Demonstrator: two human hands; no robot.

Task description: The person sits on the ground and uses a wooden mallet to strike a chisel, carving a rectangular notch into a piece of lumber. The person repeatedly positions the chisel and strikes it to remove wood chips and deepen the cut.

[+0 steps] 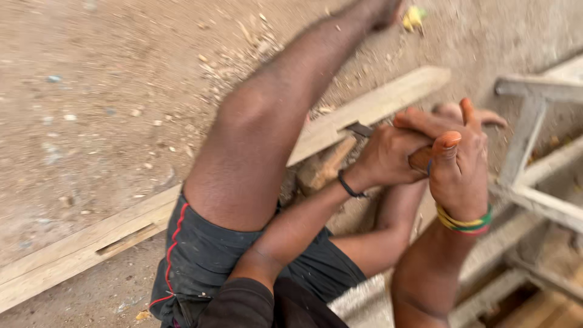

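On the far left lay bare sandy ground [91,91] strewn with wood chips, and a long pale plank [79,243] with a slot cut in it ran from the near left up toward the far right, passing under the person's raised leg [255,133], which hid its middle. Just right of that leg the left hand [388,158] was closed around a wooden-handled tool [333,164] whose dark metal blade touched the plank, while the right hand [461,170], fingers partly lifted, pressed against the left one. At the right edge stood a grey wooden frame [528,127].
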